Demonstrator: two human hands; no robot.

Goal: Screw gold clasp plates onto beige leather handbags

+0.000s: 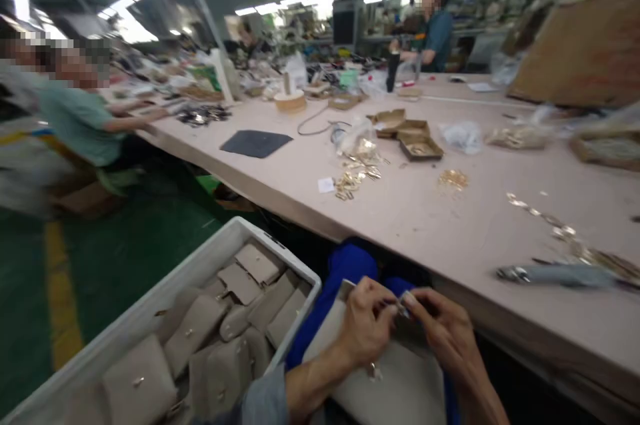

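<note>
A light grey-beige handbag (pixel 400 381) lies across my lap, with a small metal fitting (pixel 374 370) on its front. Over its upper edge my left hand (pixel 367 318) is closed, thumb and fingers pinched together. My right hand (pixel 440 325) pinches from the other side, its fingertips almost meeting the left ones. Between them shows a small shiny metal piece (pixel 402 308), blurred, so its kind is unclear. Left of my lap stands a white plastic crate (pixel 295 265) holding several similar beige bags (pixel 197 331).
On the long table (pixel 390 221) lie gold hardware pieces (pixel 353 178), small cardboard boxes (pixel 420 145), gold rings (pixel 453 178), a chain (pixel 537 211) and a grey-handled tool (pixel 555 275). A dark sheet (pixel 255 143) lies farther left. One person (pixel 83 111) sits at left; another (pixel 435 31) stands behind the table.
</note>
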